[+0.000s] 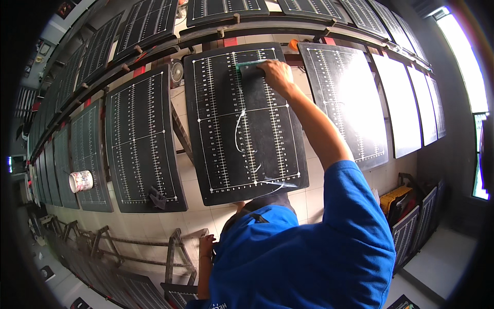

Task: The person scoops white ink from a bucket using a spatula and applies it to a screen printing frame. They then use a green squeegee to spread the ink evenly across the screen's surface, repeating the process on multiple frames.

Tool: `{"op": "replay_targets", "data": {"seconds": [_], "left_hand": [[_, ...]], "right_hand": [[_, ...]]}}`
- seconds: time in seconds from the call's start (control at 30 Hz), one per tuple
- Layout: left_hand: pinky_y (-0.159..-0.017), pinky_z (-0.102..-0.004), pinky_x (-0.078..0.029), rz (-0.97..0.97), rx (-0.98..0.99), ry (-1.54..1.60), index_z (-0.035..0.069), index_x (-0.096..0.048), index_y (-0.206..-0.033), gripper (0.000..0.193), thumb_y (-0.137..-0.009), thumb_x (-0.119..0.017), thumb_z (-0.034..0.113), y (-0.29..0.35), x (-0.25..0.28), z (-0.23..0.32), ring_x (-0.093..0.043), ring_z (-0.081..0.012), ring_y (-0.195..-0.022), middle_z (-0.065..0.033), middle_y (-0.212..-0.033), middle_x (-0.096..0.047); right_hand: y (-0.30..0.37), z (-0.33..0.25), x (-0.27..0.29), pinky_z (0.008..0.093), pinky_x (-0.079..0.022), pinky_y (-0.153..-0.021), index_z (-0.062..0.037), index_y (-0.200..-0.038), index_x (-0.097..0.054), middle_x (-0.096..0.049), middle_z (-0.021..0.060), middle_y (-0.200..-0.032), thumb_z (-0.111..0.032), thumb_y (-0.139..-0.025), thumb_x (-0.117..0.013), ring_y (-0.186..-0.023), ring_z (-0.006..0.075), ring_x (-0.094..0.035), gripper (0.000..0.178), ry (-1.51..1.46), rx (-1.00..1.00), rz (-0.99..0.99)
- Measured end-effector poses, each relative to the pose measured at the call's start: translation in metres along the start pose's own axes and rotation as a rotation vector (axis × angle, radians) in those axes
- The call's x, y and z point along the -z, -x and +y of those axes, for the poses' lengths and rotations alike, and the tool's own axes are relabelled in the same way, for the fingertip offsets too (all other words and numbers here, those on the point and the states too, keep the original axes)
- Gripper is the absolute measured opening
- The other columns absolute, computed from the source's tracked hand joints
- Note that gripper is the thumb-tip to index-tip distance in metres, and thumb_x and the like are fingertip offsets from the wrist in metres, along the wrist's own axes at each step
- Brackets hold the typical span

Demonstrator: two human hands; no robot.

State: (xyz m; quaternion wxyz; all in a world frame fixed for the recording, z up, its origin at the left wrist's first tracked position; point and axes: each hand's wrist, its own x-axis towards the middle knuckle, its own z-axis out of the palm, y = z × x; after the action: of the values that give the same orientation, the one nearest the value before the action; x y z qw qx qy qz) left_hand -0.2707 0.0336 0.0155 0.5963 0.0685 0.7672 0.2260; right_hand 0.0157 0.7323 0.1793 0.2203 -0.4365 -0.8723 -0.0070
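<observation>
My right hand (276, 72) is closed on a flat, green-edged scraper (248, 66). The scraper rests across the upper part of a black board (221, 139) printed with white scales and border lines. Curved streaks of a pale, wet-looking substance (237, 133) run down the board's middle, and a whitish smear (280, 183) lies near its close edge. Down by my side hangs my left hand (207, 244), away from the board. Its fingers look loosely bent and apart, with nothing visible in them.
Similar black boards (136, 113) stand in rows left, right and beyond on metal racks. A stained white tub (81, 181) and a dark clip-like tool (157, 198) sit on boards at left. An orange cup (294, 45) is behind; a yellow case (395, 199) is at lower right.
</observation>
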Motion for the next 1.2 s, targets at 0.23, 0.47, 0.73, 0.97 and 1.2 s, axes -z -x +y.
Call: {"op": "replay_targets", "data": {"seconds": [0.23,0.47,0.73,0.97,1.2], "left_hand": [[-0.061,-0.0325,-0.054,0.064,0.128,0.214,0.006,-0.061,-0.119,0.028,-0.098,-0.055,0.024,-0.007,-0.017,-0.016,-0.068,-0.0203,-0.076,-0.0108,-0.099,-0.067],[-0.065,-0.0322,-0.055,0.018,-0.008,0.277,0.004,-0.058,-0.118,0.034,-0.097,-0.058,0.031,-0.024,-0.043,0.020,-0.065,-0.0227,-0.083,-0.0122,-0.103,-0.063],[-0.061,-0.0312,-0.054,0.079,0.101,0.275,0.008,-0.061,-0.120,0.030,-0.098,-0.056,0.029,-0.009,-0.044,-0.005,-0.068,-0.0186,-0.075,-0.0095,-0.099,-0.068],[-0.060,-0.0314,-0.054,0.153,0.099,0.272,0.004,-0.059,-0.122,0.031,-0.099,-0.054,0.024,0.027,-0.021,-0.015,-0.067,-0.0207,-0.075,-0.0108,-0.101,-0.067],[-0.060,-0.0305,-0.055,0.191,0.057,0.407,0.003,-0.057,-0.124,0.032,-0.100,-0.051,0.023,0.029,-0.040,-0.030,-0.067,-0.0214,-0.079,-0.0118,-0.101,-0.066]], "right_hand": [[0.067,-0.045,0.025,0.0409,-0.051,-0.085,-0.0171,-0.116,-0.068,-0.067,0.0076,-0.109,0.001,-0.080,-0.051,-0.104,0.0274,-0.063,0.043,-0.004,-0.138,-0.147],[0.226,-0.139,0.107,0.0379,-0.048,-0.098,-0.0092,-0.122,-0.064,-0.064,0.0058,-0.123,0.002,-0.075,-0.054,-0.117,0.0261,-0.059,0.049,-0.142,-0.120,-0.326],[0.129,-0.144,0.033,0.0371,-0.049,-0.089,-0.0106,-0.121,-0.063,-0.063,0.0052,-0.117,-0.002,-0.081,-0.054,-0.112,0.0232,-0.058,0.042,-0.069,0.085,-0.133],[0.006,-0.103,-0.014,0.0393,-0.052,-0.079,-0.0101,-0.102,-0.066,-0.066,0.0095,-0.103,-0.004,-0.083,-0.054,-0.098,0.0270,-0.063,0.023,-0.009,-0.043,-0.096],[0.210,-0.170,0.069,0.0351,-0.050,-0.087,-0.0079,-0.127,-0.060,-0.059,0.0052,-0.122,-0.008,-0.082,-0.055,-0.112,0.0224,-0.057,0.045,-0.118,0.170,-0.278]]}}
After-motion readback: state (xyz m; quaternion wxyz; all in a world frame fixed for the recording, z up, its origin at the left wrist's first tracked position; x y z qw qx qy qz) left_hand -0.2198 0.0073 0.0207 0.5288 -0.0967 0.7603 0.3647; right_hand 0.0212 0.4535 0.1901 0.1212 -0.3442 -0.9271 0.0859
